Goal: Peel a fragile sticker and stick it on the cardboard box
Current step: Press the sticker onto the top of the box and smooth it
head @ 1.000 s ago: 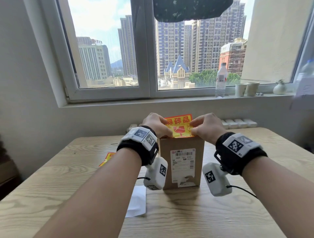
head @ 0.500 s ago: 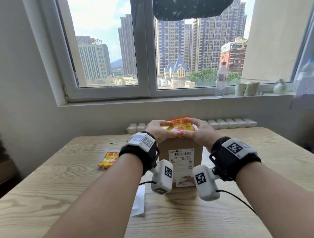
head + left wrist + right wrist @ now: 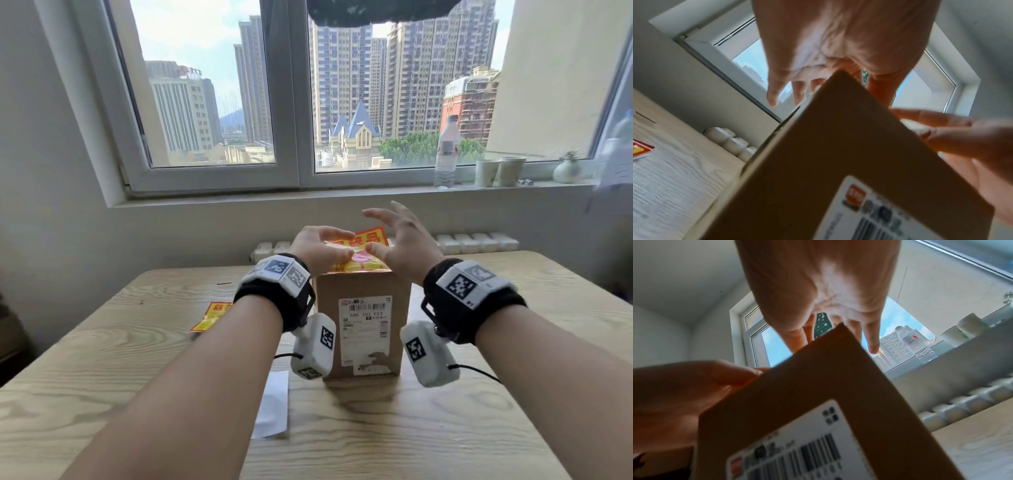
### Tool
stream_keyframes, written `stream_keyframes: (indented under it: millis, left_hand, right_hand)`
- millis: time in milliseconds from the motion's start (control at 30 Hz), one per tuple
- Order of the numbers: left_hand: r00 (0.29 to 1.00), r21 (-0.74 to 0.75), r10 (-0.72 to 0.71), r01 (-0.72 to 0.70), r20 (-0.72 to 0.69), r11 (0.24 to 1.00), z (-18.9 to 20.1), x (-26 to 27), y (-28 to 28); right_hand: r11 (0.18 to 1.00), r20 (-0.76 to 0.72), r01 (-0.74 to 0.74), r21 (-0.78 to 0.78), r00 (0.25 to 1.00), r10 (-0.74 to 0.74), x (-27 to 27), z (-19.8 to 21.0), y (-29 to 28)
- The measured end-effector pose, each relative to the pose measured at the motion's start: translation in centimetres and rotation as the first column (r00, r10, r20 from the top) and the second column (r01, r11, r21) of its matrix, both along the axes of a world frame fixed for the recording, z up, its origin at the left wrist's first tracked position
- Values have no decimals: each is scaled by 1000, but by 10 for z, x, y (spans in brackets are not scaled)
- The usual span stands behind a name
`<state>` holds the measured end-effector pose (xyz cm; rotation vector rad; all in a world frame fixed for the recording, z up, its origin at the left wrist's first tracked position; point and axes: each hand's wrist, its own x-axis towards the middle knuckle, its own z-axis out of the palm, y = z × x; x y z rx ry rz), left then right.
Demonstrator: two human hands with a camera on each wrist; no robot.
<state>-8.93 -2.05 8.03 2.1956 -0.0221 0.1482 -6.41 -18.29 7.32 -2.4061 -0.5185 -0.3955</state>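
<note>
A brown cardboard box (image 3: 363, 284) with a white shipping label stands upright mid-table. The yellow and red fragile sticker (image 3: 368, 260) lies on the box's top face. My left hand (image 3: 318, 246) rests on it from the left, fingers stretched flat across the sticker. My right hand (image 3: 402, 240) hovers at the right with fingers spread and lifted; only its thumb touches the sticker. In the left wrist view the box (image 3: 838, 162) hides the sticker below my left hand (image 3: 838, 40). The right wrist view shows the box (image 3: 838, 382) beneath my right hand (image 3: 818, 288).
More yellow and red stickers (image 3: 212, 315) lie on the wooden table (image 3: 102, 394) to the left. A white backing sheet (image 3: 272, 404) lies in front of the box. A water bottle (image 3: 447, 150), two cups (image 3: 500, 171) and a small vase (image 3: 567, 169) stand on the windowsill.
The sticker, held upright over the box's top edge a second ago, now lies flat on top. My left hand has flattened onto it and my right fingers have let go and spread.
</note>
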Motion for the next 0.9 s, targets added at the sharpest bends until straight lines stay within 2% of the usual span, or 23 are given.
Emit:
stream_keyframes:
  millis: [33, 100, 167, 233, 333, 467, 600, 767, 900]
  left_hand:
    - [1000, 19, 17, -17, 21, 1000, -2, 0, 0]
    - [999, 8, 29, -29, 31, 1000, -9, 1, 1]
    - [1000, -13, 18, -18, 19, 1000, -15, 4, 4]
    - [1000, 7, 8, -8, -8, 1000, -15, 5, 3]
    - [998, 108, 2, 5, -68, 994, -16, 8, 0]
    - [990, 162, 34, -11, -140, 987, -14, 12, -2]
    - [985, 234, 98, -63, -139, 970, -15, 15, -4]
    - [985, 250, 108, -72, -134, 966, -19, 17, -1]
    - [984, 240, 87, -49, -153, 969, -17, 20, -3]
  right_hand:
    - [999, 2, -7, -53, 1000, 8, 0, -1, 3]
    - [993, -93, -14, -118, 996, 3, 3, -6, 5]
    - [993, -196, -26, -114, 981, 3, 5, -13, 4]
    - [996, -235, -36, -87, 972, 15, 8, -16, 3]
    - [995, -273, -39, -94, 962, 12, 10, -15, 2]
    - [993, -314, -3, -115, 949, -33, 12, -12, 1]
    - [997, -343, 44, -65, 937, -64, 12, -13, 3]
    - [994, -338, 104, -44, 934, -113, 14, -17, 7]
    - [997, -363, 56, -43, 929, -68, 11, -14, 5]
